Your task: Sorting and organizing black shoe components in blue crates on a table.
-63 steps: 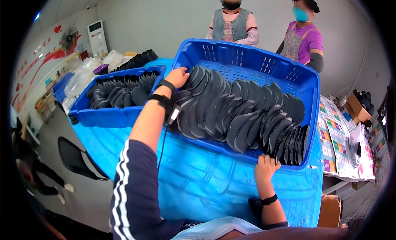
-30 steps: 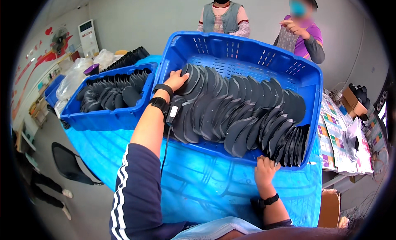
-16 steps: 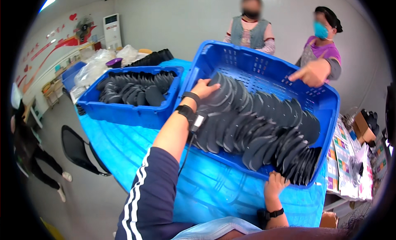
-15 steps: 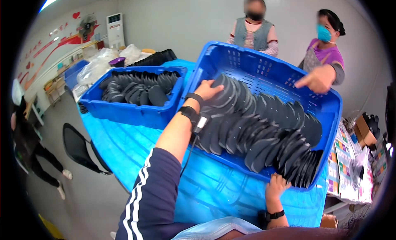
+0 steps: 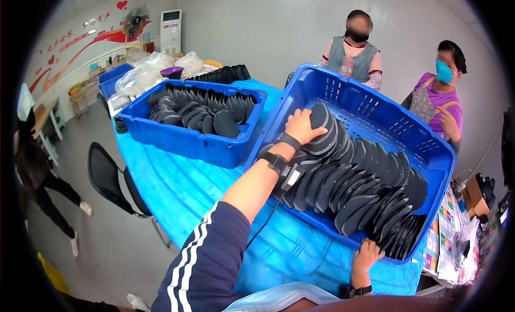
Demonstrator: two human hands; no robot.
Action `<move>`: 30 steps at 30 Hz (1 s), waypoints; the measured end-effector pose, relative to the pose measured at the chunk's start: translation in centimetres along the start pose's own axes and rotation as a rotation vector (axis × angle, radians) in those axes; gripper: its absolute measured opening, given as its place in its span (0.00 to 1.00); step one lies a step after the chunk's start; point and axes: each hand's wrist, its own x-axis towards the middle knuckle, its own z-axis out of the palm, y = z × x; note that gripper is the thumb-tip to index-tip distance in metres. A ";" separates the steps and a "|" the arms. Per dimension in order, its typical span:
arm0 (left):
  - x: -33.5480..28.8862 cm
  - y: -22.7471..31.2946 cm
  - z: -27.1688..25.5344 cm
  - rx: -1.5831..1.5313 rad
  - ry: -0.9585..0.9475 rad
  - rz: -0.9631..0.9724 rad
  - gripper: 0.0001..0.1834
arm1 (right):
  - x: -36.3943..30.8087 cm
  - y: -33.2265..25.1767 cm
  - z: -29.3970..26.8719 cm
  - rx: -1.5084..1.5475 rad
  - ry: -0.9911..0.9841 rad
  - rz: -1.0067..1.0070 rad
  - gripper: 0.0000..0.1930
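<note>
A large blue plastic crate (image 5: 351,84) stands tilted on the table, holding rows of thin, dark grey rounded pads (image 5: 351,191) packed on edge. My left hand (image 5: 303,127) rests at the left end of the upper row. Its fingers are apart and the thumb points toward the end pads; part of its underside is hidden. At the near side, my right hand (image 5: 367,257) has its fingers bent over the crate's lower rim. Left of it, a second blue crate (image 5: 185,147) carries more of the same pads.
A crinkled light blue sheet covers the table (image 5: 182,191). Behind are clear plastic bags (image 5: 145,73), a purple bowl (image 5: 172,72) and more dark pads (image 5: 222,74). Two people (image 5: 351,57) stand across the table. A black chair (image 5: 110,175) stands left.
The view has turned, shifting the scene rightward and down. The co-worker's hand that pointed over the crate is drawn back to the chest. My hands stay at the large crate.
</note>
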 end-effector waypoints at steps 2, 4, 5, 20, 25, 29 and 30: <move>0.0 0.9 -0.1 0.015 0.009 0.002 0.41 | 0.2 0.4 0.2 -0.007 0.024 -0.009 0.12; -0.4 1.5 -0.1 0.047 0.051 0.044 0.39 | 0.2 0.5 0.2 0.001 0.033 -0.021 0.12; -0.5 1.9 -0.2 0.048 0.049 0.047 0.39 | 0.3 0.5 0.2 0.001 0.033 -0.017 0.12; 1.8 3.1 -3.0 0.058 -0.221 0.136 0.36 | 0.6 0.4 -0.3 0.034 0.032 -0.019 0.12; 6.3 2.3 -6.6 -0.083 -0.749 -0.115 0.40 | 0.4 0.2 -0.2 0.050 0.032 -0.008 0.11; 6.1 3.2 -8.6 -0.175 -0.906 -0.167 0.37 | 0.4 0.2 -0.5 0.055 0.031 -0.015 0.10; 6.2 3.4 -8.5 -0.178 -0.916 -0.179 0.37 | 0.4 0.3 -0.8 0.052 0.029 -0.006 0.10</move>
